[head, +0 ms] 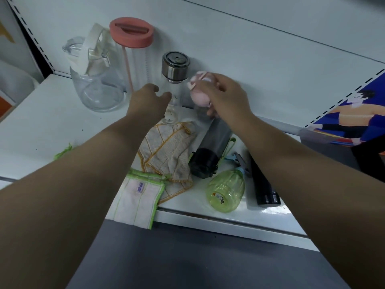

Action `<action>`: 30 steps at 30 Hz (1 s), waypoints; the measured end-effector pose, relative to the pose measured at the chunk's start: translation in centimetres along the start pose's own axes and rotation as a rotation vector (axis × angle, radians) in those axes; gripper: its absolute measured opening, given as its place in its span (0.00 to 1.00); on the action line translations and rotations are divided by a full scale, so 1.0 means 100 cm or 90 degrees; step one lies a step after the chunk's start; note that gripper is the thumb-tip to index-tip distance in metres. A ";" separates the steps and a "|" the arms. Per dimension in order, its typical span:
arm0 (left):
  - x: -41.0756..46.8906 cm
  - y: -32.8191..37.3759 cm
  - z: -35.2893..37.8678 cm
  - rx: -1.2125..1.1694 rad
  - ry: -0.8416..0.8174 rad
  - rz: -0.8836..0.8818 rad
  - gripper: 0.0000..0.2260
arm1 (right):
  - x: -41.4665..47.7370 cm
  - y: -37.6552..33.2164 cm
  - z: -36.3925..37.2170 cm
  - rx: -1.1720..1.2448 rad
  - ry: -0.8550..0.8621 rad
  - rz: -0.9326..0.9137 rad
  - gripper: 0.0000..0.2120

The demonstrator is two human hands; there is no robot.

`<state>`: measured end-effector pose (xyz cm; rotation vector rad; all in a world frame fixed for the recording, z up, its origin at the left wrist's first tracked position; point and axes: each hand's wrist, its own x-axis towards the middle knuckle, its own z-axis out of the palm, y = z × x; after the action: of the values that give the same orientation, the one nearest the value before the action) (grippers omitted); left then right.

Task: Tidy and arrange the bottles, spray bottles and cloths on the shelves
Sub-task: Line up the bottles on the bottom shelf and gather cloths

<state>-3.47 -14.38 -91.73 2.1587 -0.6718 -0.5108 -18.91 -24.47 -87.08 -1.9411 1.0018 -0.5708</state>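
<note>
My left hand (pixel 149 99) curls round the clear glass bottle with a steel cap (pixel 175 66), which stands upright at the back of the white shelf (pixel 48 122). My right hand (pixel 224 94) grips a pink-topped bottle (pixel 199 91) right beside it. Lying on the shelf are a dark bottle with a black cap (pixel 210 155), a yellow-green spray bottle (pixel 226 190) and a black bottle (pixel 263 184). An orange-edged cloth (pixel 166 155) and a green-edged cloth (pixel 137 201) lie near the front edge, the green one hanging over it.
A clear jug with a white lid (pixel 95 80) and a tall clear container with a coral lid (pixel 133 49) stand at the back left. A blue illustrated panel (pixel 354 122) is at the right. Another green-edged cloth (pixel 63 153) peeks out beside my left forearm.
</note>
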 end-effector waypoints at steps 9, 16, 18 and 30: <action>-0.005 -0.028 0.016 0.142 -0.068 -0.021 0.24 | 0.031 0.001 -0.007 0.155 0.079 0.153 0.21; -0.009 -0.056 0.030 0.365 -0.140 -0.003 0.34 | 0.047 0.006 -0.016 0.132 0.091 0.082 0.20; -0.012 -0.059 0.033 0.420 -0.115 0.041 0.32 | 0.050 0.006 -0.017 0.080 0.108 0.016 0.15; -0.025 -0.044 0.021 0.354 -0.356 0.103 0.13 | 0.053 -0.003 -0.011 -0.029 0.095 -0.033 0.18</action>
<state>-5.33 -11.65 -96.11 2.4433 -1.4207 -0.9409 -16.50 -29.28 -86.16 -1.9930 1.0685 -0.7375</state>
